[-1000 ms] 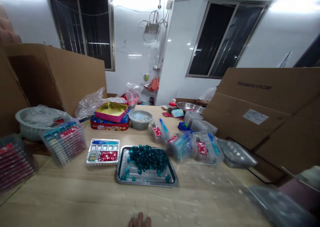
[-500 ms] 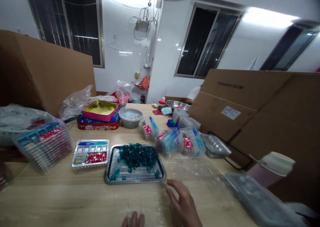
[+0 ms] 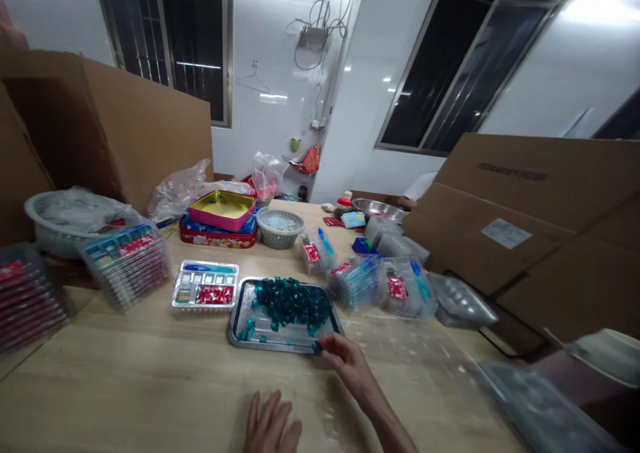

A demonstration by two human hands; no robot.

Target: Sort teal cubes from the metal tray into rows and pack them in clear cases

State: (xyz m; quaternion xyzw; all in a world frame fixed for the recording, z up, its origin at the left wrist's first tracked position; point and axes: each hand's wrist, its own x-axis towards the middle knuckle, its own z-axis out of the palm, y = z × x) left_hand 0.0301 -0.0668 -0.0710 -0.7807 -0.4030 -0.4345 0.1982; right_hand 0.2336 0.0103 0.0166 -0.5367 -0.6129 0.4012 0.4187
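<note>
A steel tray (image 3: 235, 326) lies on the wooden table (image 3: 125, 366), holding a heap of small teal pieces (image 3: 291, 301) with a few scattered towards its front left. My right hand (image 3: 347, 364) reaches the tray's front right corner, its fingertips pinched on a single teal piece (image 3: 317, 348) at the rim. My left hand (image 3: 270, 426) rests low at the near side of the table, fingers spread and holding nothing. A clear plastic tray with a blue item and red packets (image 3: 205, 285) sits left of the steel tray.
Clear plastic boxes with red labels (image 3: 355, 283) stand behind and right of the steel tray, and stacked ones (image 3: 127, 265) lie to the left. A wire basket (image 3: 280, 228), a pink tin (image 3: 222, 210) and tall cardboard sheets (image 3: 505, 233) stand beyond. A blurred clear plastic sheet (image 3: 540, 406) lies near right.
My right hand has moved forward from in front of the tray to its front right corner. My left hand shows more fully, and the view has shifted slightly.
</note>
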